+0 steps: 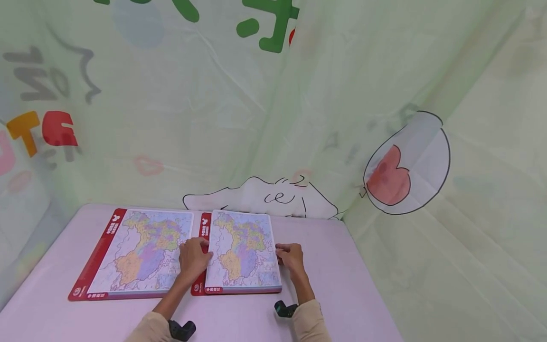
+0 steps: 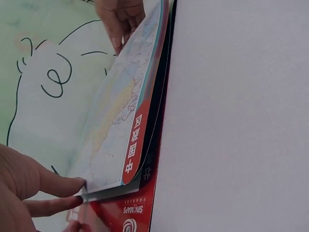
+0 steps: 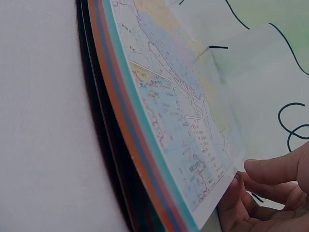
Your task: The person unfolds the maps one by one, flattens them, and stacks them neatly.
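A layered stack of map sheets point(image 1: 241, 251) lies over a red backing point(image 1: 197, 288), whose left strip stays uncovered. At the stack's left edge, my left hand point(image 1: 192, 259) pinches the map sheets between thumb and index finger. My right hand point(image 1: 292, 259) holds the opposite edge, with its curled fingers at the side and the thumb close above. In the left wrist view, the sheets' near corner point(image 2: 133, 166) sits raised from the red backing. Coloured layers point(image 3: 128, 130) line the stack's near side in the right wrist view, with a dark gap below them.
A wider map point(image 1: 141, 251) with a red left strip lies to the left on the pale table point(image 1: 337, 294). Behind the table hangs a printed curtain point(image 1: 231, 142), and another side of it rises at the right. Black wrist devices point(image 1: 182, 330) sit by both sleeves.
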Action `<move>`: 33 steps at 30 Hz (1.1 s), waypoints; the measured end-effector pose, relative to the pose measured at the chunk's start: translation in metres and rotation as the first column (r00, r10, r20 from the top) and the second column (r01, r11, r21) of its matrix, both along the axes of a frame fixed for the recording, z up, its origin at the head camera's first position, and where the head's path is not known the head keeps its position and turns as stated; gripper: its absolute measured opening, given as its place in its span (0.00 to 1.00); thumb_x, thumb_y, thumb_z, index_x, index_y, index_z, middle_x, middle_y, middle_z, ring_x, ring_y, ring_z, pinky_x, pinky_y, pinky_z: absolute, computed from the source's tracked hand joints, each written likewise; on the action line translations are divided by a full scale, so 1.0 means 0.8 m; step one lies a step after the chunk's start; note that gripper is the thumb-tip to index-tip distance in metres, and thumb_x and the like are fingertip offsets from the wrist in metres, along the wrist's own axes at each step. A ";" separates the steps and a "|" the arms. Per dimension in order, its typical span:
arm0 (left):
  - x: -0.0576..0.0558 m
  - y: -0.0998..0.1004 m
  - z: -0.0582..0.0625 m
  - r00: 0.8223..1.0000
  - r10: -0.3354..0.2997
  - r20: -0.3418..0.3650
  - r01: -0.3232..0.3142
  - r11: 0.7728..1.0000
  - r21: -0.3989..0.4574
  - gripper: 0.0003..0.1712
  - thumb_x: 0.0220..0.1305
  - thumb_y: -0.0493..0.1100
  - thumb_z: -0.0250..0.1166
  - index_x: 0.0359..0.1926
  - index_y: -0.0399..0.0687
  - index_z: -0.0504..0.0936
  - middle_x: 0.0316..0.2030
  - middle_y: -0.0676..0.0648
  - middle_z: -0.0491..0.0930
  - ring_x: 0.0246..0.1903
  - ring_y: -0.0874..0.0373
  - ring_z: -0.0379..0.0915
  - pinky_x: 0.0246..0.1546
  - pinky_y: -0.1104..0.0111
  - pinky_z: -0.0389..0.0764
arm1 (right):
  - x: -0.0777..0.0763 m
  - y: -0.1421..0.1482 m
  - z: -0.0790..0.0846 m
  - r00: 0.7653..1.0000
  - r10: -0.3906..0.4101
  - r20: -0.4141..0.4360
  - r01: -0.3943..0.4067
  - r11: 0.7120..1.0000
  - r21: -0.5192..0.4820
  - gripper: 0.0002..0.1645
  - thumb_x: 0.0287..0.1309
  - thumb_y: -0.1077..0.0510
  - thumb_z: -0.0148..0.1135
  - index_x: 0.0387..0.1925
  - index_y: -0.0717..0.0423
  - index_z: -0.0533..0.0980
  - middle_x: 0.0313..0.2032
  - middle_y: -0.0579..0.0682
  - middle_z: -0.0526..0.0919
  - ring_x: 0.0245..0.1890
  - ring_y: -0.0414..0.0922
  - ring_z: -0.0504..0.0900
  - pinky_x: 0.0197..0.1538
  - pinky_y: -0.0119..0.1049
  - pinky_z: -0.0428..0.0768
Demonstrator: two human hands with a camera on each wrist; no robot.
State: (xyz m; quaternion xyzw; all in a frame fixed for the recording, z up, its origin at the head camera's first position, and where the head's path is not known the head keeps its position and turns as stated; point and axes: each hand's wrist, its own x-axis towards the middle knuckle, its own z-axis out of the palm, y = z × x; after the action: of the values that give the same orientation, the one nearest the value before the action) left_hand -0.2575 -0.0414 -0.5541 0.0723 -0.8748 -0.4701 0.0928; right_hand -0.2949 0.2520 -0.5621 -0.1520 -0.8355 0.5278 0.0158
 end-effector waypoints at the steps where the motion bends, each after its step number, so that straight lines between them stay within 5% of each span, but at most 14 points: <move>1: 0.001 0.001 0.001 1.000 0.006 -0.005 -0.006 1.000 -0.007 0.21 0.64 0.34 0.75 0.55 0.27 0.86 0.51 0.28 0.84 0.50 0.35 0.75 0.50 0.46 0.77 | 0.000 0.000 0.001 1.000 0.001 0.003 -0.001 1.000 0.001 0.15 0.71 0.68 0.65 0.55 0.72 0.86 0.47 0.67 0.92 0.32 0.41 0.86 0.34 0.28 0.84; 11: -0.002 0.003 0.006 0.999 -0.004 0.042 0.002 1.000 0.029 0.23 0.67 0.36 0.73 0.59 0.27 0.82 0.55 0.27 0.80 0.55 0.31 0.74 0.53 0.43 0.81 | 0.000 -0.001 0.001 1.000 0.004 -0.013 -0.004 1.000 0.010 0.16 0.69 0.67 0.66 0.54 0.71 0.87 0.48 0.67 0.92 0.34 0.44 0.87 0.39 0.33 0.88; 23: -0.014 -0.015 0.009 0.993 -0.001 0.120 -0.023 0.981 0.194 0.26 0.75 0.32 0.61 0.68 0.22 0.69 0.57 0.22 0.79 0.57 0.25 0.82 0.52 0.41 0.89 | -0.002 0.001 -0.006 0.999 -0.050 -0.013 0.050 0.999 0.009 0.15 0.63 0.67 0.73 0.51 0.65 0.89 0.42 0.60 0.93 0.35 0.47 0.88 0.40 0.31 0.85; 33: -0.020 -0.019 0.001 0.993 0.061 0.097 -0.080 0.974 0.212 0.17 0.75 0.33 0.64 0.59 0.26 0.78 0.53 0.24 0.84 0.52 0.28 0.86 0.45 0.49 0.90 | -0.003 -0.001 -0.012 0.990 -0.122 -0.070 0.121 0.992 -0.017 0.12 0.59 0.69 0.76 0.45 0.63 0.91 0.36 0.57 0.90 0.37 0.49 0.84 0.39 0.28 0.81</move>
State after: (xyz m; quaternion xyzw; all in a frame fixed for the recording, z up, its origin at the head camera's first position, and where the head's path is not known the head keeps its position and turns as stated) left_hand -0.2731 -0.0565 -0.5535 0.1340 -0.8188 -0.5548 0.0614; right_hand -0.2974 0.2510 -0.5714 -0.1841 -0.8203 0.5361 0.0766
